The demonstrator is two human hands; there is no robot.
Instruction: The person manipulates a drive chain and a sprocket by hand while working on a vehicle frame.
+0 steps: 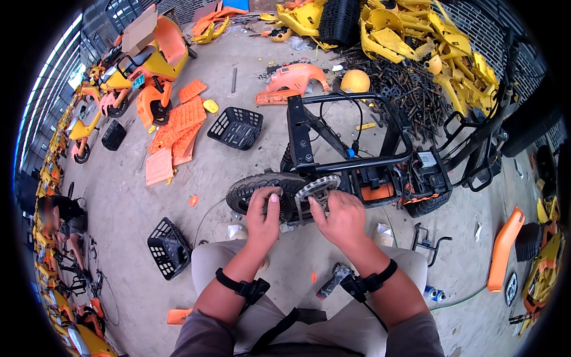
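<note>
A stripped black scooter frame [357,162] lies in front of me, its rear tire [247,189] toward my left. A toothed metal chainring [320,187], with what looks like a chain along its edge, stands beside the tire. My right hand [342,219] has its thumb and fingers closed at the chainring's near right edge. My left hand [263,220] is at the tire's near side, fingers curled with the thumb up; what it grips, if anything, is hidden. On the floor between my legs lies a cordless power tool [336,279].
Black plastic baskets [236,127] [159,241] lie on the left. Orange panels [181,128] and a yellow scooter [163,56] are beyond. Yellow shells [392,44] and dark metal parts [410,89] pile up at the far right. Cans [435,293] lie near right. Another person [70,214] is far left.
</note>
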